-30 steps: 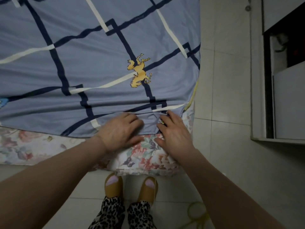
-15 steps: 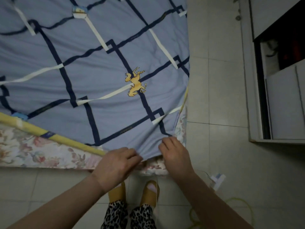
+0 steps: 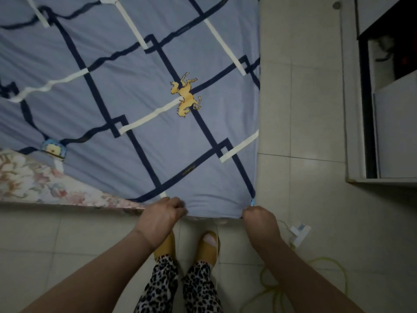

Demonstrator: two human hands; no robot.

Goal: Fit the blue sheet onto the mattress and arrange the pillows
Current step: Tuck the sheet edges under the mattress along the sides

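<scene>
Now my hands have spread apart along the foot edge of the blue sheet (image 3: 140, 91); half a second back they were pinching it almost side by side near the corner. My left hand (image 3: 161, 216) has its fingers curled into the hem a little in from the corner, and my right hand (image 3: 259, 219) is fisted on the corner itself, right where the sheet turns down the side of the bed. Both are closed tight on fabric, nothing slack in either grip.

The sheet has come down with them. The corner now reaches the bottom edge of the floral mattress (image 3: 33, 179), and the flowered patch that showed under my hands a moment ago is covered there. To the left the hem runs up at a slant, so a wedge of mattress is bare on that side, and the wavy dark lines toward the far left tell me the cloth is loose over there.

I read this as the near right corner being seated: my guess is it wants tucking under next, then the left side pulled square. No pillows are in view, so that part waits.

A white plug (image 3: 300, 232) and a green cord (image 3: 334, 267) lie on the floor tiles (image 3: 316, 211) just beside my right foot, a snag risk if I step sideways.
</scene>
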